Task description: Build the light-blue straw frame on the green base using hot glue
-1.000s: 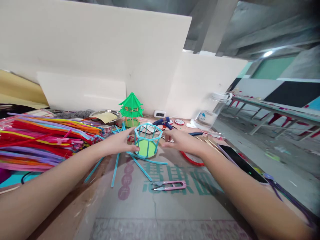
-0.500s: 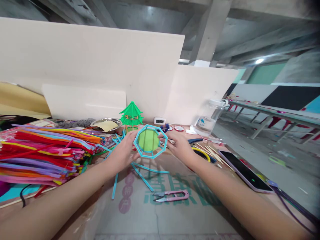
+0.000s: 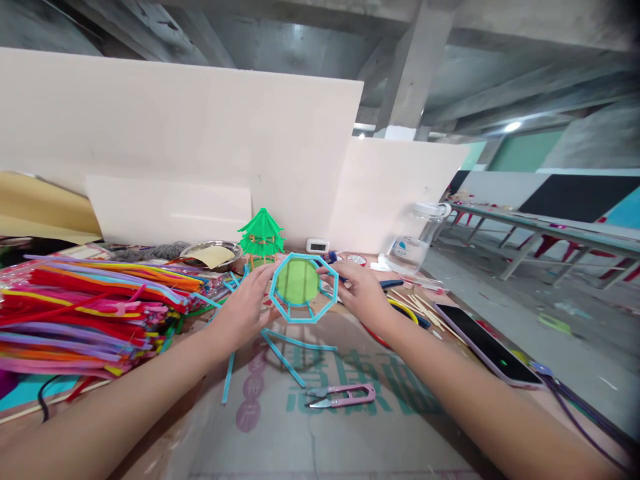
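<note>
Above the cardboard (image 3: 350, 427), left hand (image 3: 245, 310) and right hand (image 3: 361, 293) still pinch the tilted blue frame (image 3: 303, 288).

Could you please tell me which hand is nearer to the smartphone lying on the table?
Right. The right hand holds the blue frame left of the smartphone; the left hand is on the frame's far side.

A craft workshop: heaped pipe cleaners (image 3: 90, 300), snips (image 3: 343, 395), bare concrete beams (image 3: 415, 60).
</note>
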